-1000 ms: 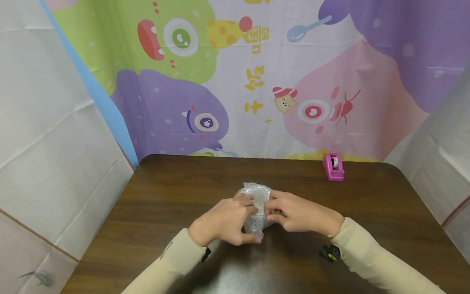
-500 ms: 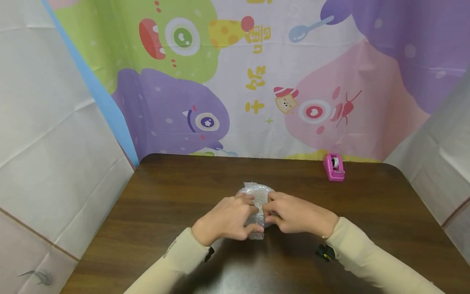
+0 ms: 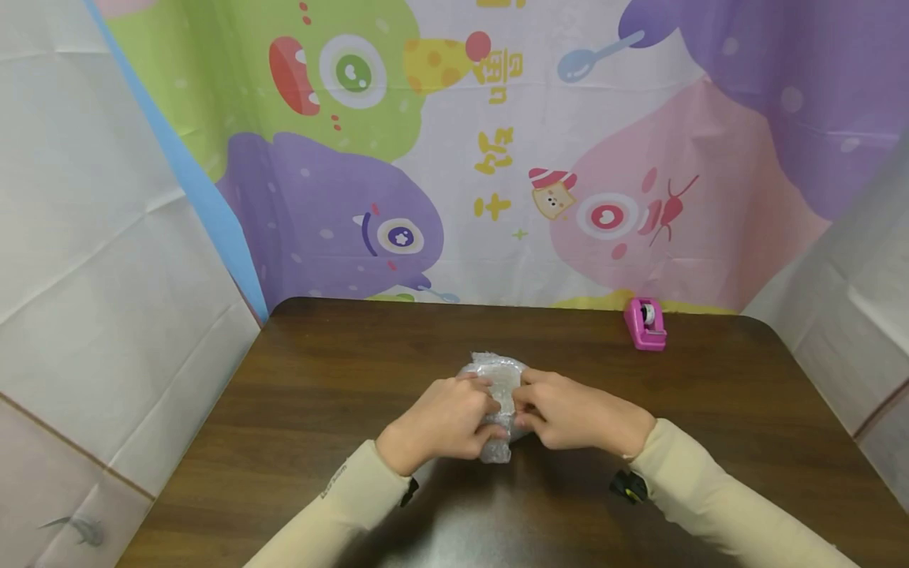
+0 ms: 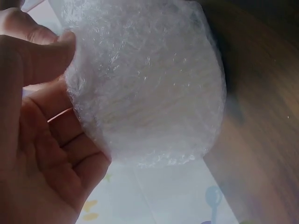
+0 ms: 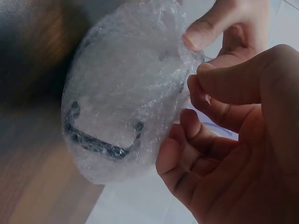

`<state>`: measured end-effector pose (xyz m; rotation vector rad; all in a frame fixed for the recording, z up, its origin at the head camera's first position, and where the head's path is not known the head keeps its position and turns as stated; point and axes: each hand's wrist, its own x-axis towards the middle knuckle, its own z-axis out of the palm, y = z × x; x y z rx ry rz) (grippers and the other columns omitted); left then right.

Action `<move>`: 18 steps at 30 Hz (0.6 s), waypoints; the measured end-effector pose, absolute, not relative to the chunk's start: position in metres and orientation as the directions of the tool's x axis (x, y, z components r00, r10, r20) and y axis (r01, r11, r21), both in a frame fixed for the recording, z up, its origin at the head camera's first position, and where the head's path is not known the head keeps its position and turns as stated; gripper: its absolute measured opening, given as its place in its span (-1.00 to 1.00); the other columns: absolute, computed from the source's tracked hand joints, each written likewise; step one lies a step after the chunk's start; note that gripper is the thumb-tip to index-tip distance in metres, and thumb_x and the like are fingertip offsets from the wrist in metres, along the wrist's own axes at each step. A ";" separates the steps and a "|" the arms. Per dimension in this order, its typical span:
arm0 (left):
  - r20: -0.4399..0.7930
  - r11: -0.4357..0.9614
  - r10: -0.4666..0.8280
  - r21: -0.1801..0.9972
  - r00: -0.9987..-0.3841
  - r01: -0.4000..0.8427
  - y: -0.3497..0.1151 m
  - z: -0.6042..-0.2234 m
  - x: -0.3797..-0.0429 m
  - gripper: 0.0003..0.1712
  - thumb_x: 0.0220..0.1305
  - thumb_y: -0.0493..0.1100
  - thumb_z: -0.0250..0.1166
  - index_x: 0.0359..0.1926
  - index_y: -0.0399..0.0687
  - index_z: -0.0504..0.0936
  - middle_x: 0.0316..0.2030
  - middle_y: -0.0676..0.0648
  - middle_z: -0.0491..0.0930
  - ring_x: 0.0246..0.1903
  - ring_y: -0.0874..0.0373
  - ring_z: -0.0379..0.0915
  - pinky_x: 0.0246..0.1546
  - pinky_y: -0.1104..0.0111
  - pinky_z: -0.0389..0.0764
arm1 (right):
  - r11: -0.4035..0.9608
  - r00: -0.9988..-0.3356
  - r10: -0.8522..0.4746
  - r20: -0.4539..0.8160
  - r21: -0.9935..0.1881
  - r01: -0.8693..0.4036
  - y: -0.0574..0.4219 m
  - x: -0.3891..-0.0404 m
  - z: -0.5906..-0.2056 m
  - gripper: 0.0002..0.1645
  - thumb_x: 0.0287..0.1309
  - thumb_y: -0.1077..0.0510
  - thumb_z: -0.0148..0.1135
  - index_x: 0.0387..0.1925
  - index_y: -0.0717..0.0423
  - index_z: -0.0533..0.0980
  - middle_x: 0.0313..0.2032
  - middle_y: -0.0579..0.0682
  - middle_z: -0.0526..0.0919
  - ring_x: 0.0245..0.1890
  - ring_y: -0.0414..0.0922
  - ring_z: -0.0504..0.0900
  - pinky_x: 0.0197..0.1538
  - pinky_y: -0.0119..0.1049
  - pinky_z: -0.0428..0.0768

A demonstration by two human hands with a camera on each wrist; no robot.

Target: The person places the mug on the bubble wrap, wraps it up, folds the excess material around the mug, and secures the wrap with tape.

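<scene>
A rounded bundle in clear bubble wrap [image 3: 505,384] sits on the table between the two hands. Through the plastic in the right wrist view, a dark, handle-like bracket [image 5: 103,144] shows on a pale body; the wrapped thing's kind cannot be told. My left hand [image 3: 449,418] holds the bundle's left side, its fingers over the top and its thumb pressing the loose near end of the wrap. From the right, my right hand [image 3: 578,410] pinches the wrap's edge between thumb and forefinger, its other fingers curled against the side.
A pink tape dispenser [image 3: 646,323] with a roll in it stands at the table's far right. Behind the dark wooden table [image 3: 341,355] hangs a cartoon-printed cloth [image 3: 497,260]. Pale panels [image 3: 128,260] close in both sides.
The near flap of wrap has been drawn inward and looks smaller. My left hand and thumb have shifted slightly up and right; my right hand has barely moved.
</scene>
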<state>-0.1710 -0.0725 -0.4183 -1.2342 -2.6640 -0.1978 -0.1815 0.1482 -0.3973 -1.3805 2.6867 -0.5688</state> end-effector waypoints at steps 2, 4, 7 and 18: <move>0.249 0.645 0.735 0.030 -0.631 0.764 -0.072 -0.419 -0.171 -0.64 0.26 0.12 0.43 -0.58 0.11 0.62 -0.56 0.10 0.60 -0.20 0.13 0.68 -0.44 0.24 0.69 | 0.539 -0.610 -0.786 0.106 -0.368 -0.758 0.149 -0.182 -0.396 -0.71 0.23 0.22 0.37 -0.54 -0.03 0.46 -0.46 -0.16 0.41 -0.48 -0.35 0.34 -0.44 -0.48 0.40; 0.262 0.648 0.732 0.019 -0.629 0.762 -0.071 -0.419 -0.171 -0.69 0.24 0.09 0.45 -0.56 0.11 0.67 -0.54 0.09 0.59 -0.32 0.14 0.63 -0.50 0.26 0.66 | 0.548 -0.624 -0.774 0.108 -0.380 -0.746 0.151 -0.182 -0.395 -0.71 0.21 0.20 0.38 -0.55 -0.04 0.46 -0.48 -0.17 0.43 -0.50 -0.35 0.35 -0.45 -0.48 0.40; 0.285 0.649 0.728 0.010 -0.624 0.761 -0.071 -0.421 -0.171 -0.74 0.20 0.06 0.49 -0.55 0.12 0.71 -0.52 0.08 0.57 -0.42 0.15 0.56 -0.55 0.27 0.63 | 0.548 -0.634 -0.765 0.114 -0.402 -0.733 0.154 -0.182 -0.392 -0.75 0.16 0.20 0.41 -0.55 -0.02 0.51 -0.51 -0.19 0.48 -0.51 -0.37 0.38 -0.45 -0.49 0.42; 0.304 0.647 0.727 -0.005 -0.616 0.762 -0.070 -0.422 -0.172 -0.71 0.13 0.09 0.52 -0.61 0.15 0.69 -0.56 0.07 0.50 -0.49 0.15 0.52 -0.60 0.26 0.59 | 0.563 -0.687 -0.724 0.062 -0.522 -0.640 0.163 -0.187 -0.383 -0.84 0.15 0.30 0.46 -0.47 0.04 0.65 -0.57 -0.26 0.62 -0.56 -0.42 0.45 -0.46 -0.47 0.51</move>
